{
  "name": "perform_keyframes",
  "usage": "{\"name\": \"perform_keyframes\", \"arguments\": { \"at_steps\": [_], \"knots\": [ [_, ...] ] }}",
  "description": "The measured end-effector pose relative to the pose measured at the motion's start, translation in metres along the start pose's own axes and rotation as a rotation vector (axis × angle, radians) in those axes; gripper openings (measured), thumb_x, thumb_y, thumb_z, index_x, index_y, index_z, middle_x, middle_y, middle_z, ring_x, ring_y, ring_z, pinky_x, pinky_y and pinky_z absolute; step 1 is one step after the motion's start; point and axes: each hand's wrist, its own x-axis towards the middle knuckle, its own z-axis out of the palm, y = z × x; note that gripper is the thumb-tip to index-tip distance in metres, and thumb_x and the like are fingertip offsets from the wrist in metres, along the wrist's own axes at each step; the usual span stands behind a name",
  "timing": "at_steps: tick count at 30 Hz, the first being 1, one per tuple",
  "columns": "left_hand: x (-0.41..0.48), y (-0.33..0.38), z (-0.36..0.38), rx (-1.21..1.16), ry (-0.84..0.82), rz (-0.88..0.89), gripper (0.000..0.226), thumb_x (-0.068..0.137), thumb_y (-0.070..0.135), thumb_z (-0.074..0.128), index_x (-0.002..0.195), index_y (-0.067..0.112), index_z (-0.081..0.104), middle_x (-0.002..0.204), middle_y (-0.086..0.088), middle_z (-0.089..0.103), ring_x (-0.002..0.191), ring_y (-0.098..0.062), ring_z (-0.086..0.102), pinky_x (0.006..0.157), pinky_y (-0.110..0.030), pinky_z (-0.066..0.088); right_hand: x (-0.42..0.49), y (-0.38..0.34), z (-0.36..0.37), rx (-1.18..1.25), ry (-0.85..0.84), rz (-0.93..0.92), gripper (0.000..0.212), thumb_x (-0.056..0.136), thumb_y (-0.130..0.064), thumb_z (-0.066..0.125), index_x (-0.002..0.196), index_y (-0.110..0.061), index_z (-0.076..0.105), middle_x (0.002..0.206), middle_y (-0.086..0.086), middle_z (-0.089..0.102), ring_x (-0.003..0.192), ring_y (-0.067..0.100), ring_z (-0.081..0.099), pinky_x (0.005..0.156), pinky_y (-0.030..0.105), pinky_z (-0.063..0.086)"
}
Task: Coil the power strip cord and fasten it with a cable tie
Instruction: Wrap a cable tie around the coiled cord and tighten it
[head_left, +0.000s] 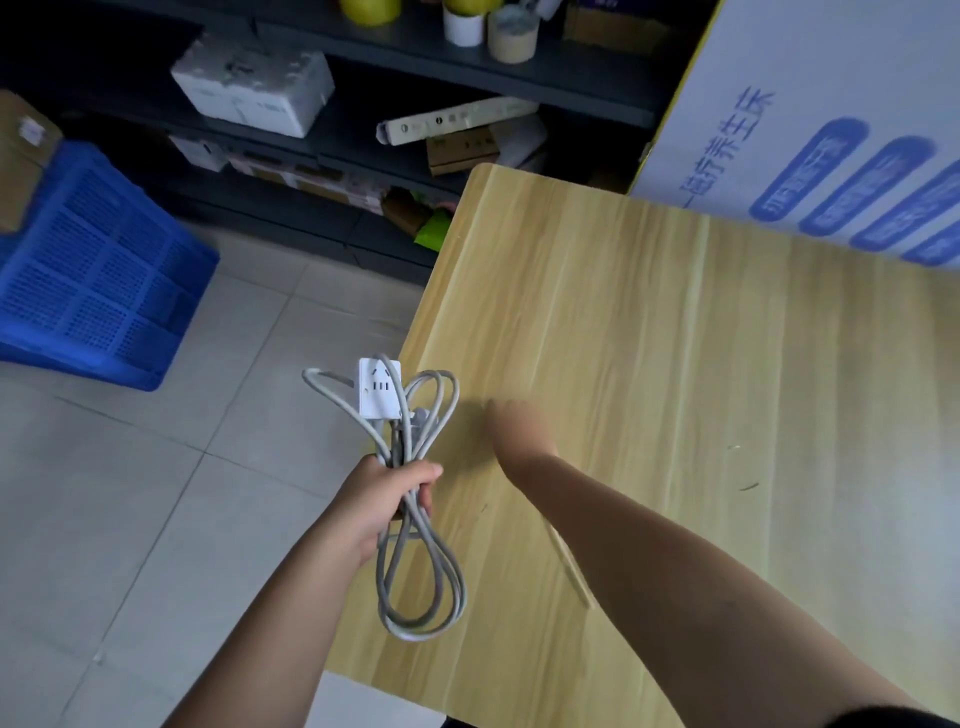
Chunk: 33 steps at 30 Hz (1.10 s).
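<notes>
Where the right forearm crosses the table (675, 338), it hides the near end of a thin pale sliver (571, 569) lying there, too faint to identify. Left of it, off the table edge, the left hand (384, 504) is clenched round the middle of the coiled cord (447, 587). Loops hang below the fist and fan out above it, with the white socket block (380, 388) upright on top. Just right of those upper loops, the right hand (514, 431) is a blur over the table, and I cannot tell how its fingers lie. Beyond the left hand sits a blue crate (98, 291), cut off by the frame.
</notes>
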Motion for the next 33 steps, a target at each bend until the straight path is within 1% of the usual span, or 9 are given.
{"name": "perform_keyframes", "arguments": {
  "at_steps": [5, 9, 13, 16, 22, 24, 26, 30, 33],
  "knots": [
    [-0.008, 0.001, 0.017, 0.053, -0.039, 0.0, 0.034, 0.076, 0.027, 0.07, 0.049, 0.01, 0.059, 0.054, -0.01, 0.059, 0.062, -0.027, 0.063, 0.077, -0.043, 0.054, -0.019, 0.012, 0.0, -0.017, -0.023, 0.034, 0.036, 0.092, 0.006, 0.041, 0.127, -0.001, 0.048, 0.122, 0.022, 0.055, 0.112, 0.036, 0.049, 0.094, 0.041, 0.041],
    [-0.016, 0.002, 0.03, 0.057, -0.059, -0.001, 0.036, 0.082, 0.018, 0.068, 0.049, 0.008, 0.056, 0.05, -0.008, 0.056, 0.059, -0.026, 0.061, 0.073, -0.039, 0.051, -0.042, 0.027, -0.002, 0.061, 0.019, 0.096, 0.035, 0.087, 0.005, 0.04, 0.12, -0.004, 0.048, 0.117, 0.019, 0.056, 0.107, 0.034, 0.049, 0.093, 0.04, 0.041],
    [-0.031, 0.013, 0.047, 0.098, -0.065, 0.027, 0.038, 0.083, 0.016, 0.066, 0.048, 0.007, 0.056, 0.049, -0.007, 0.057, 0.061, -0.026, 0.06, 0.071, -0.035, 0.052, -0.076, 0.045, -0.033, 0.394, 0.068, 0.112, 0.027, 0.09, 0.003, 0.039, 0.113, -0.007, 0.051, 0.097, 0.014, 0.065, 0.088, 0.034, 0.058, 0.072, 0.033, 0.038],
    [-0.048, 0.031, 0.07, 0.142, -0.083, 0.111, 0.038, 0.082, 0.02, 0.068, 0.048, 0.007, 0.058, 0.055, -0.008, 0.06, 0.067, -0.025, 0.062, 0.075, -0.034, 0.05, -0.11, 0.06, -0.073, 0.61, 0.199, 0.115, 0.022, 0.094, -0.004, 0.046, 0.109, -0.005, 0.063, 0.093, 0.006, 0.068, 0.081, 0.027, 0.062, 0.066, 0.028, 0.042],
    [-0.11, 0.083, 0.137, 0.09, -0.129, 0.298, 0.036, 0.086, 0.011, 0.067, 0.052, 0.005, 0.057, 0.057, -0.014, 0.058, 0.046, -0.011, 0.057, 0.047, -0.013, 0.047, -0.203, 0.1, -0.168, 0.704, 0.344, 0.132, 0.014, 0.097, -0.019, 0.054, 0.098, -0.014, 0.067, 0.077, 0.001, 0.069, 0.064, 0.019, 0.059, 0.059, 0.029, 0.043],
    [-0.139, 0.103, 0.164, 0.085, -0.183, 0.366, 0.032, 0.086, 0.008, 0.067, 0.055, 0.005, 0.058, 0.057, -0.014, 0.056, 0.046, -0.013, 0.057, 0.05, -0.015, 0.05, -0.235, 0.115, -0.196, 0.719, 0.411, 0.141, 0.012, 0.096, -0.021, 0.056, 0.095, -0.019, 0.067, 0.07, -0.005, 0.067, 0.055, 0.013, 0.052, 0.052, 0.022, 0.04],
    [-0.173, 0.123, 0.196, 0.098, -0.298, 0.44, 0.021, 0.083, 0.007, 0.069, 0.064, 0.003, 0.061, 0.055, -0.012, 0.055, 0.048, -0.017, 0.057, 0.062, -0.03, 0.055, -0.268, 0.129, -0.225, 0.758, 0.481, 0.138, 0.011, 0.093, -0.02, 0.059, 0.091, -0.021, 0.069, 0.065, -0.006, 0.064, 0.05, 0.009, 0.048, 0.048, 0.016, 0.037],
    [-0.238, 0.156, 0.258, 0.256, -0.491, 0.642, 0.012, 0.073, 0.014, 0.073, 0.071, 0.003, 0.069, 0.054, -0.01, 0.059, 0.053, -0.023, 0.059, 0.064, -0.038, 0.055, -0.327, 0.163, -0.276, 0.822, 0.534, 0.07, 0.023, 0.083, -0.007, 0.056, 0.083, -0.025, 0.071, 0.077, -0.003, 0.074, 0.068, 0.013, 0.066, 0.062, 0.03, 0.053],
    [-0.275, 0.174, 0.287, 0.366, -0.566, 0.739, 0.017, 0.077, 0.01, 0.072, 0.061, 0.016, 0.069, 0.055, -0.009, 0.059, 0.055, -0.022, 0.059, 0.065, -0.037, 0.055, -0.367, 0.191, -0.3, 0.905, 0.489, -0.038, 0.028, 0.078, 0.0, 0.048, 0.08, -0.019, 0.069, 0.074, 0.008, 0.074, 0.062, 0.029, 0.063, 0.056, 0.043, 0.051]
  ]
}}
